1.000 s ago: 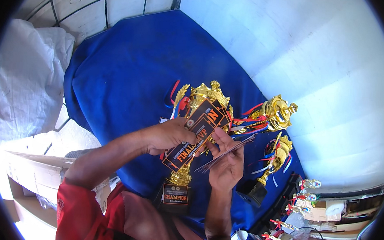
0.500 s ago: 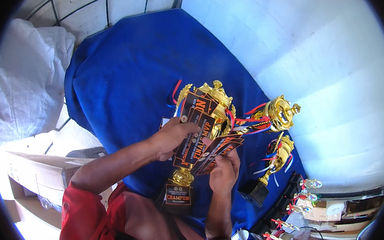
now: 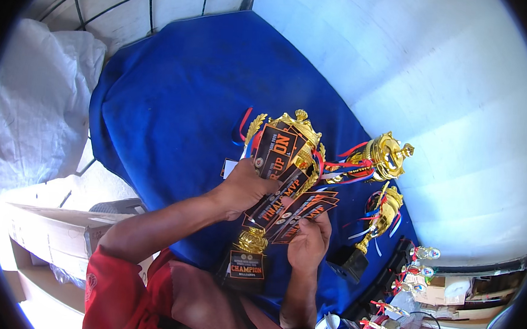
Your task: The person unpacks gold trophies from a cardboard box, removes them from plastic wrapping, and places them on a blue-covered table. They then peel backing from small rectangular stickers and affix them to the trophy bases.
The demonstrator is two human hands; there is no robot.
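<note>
— As we face the trophy (image 3: 253, 241), what do we hold?
— Cards (image 3: 272, 148), just before it: our left grip (image 3: 242, 190) is closed on some, our right grip (image 3: 308, 242) pinches a fan.

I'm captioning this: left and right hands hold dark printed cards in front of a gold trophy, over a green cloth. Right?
The cloth is blue, not green, as the head view shows. The left hand and right hand hold dark printed cards in front of a gold trophy.
</note>
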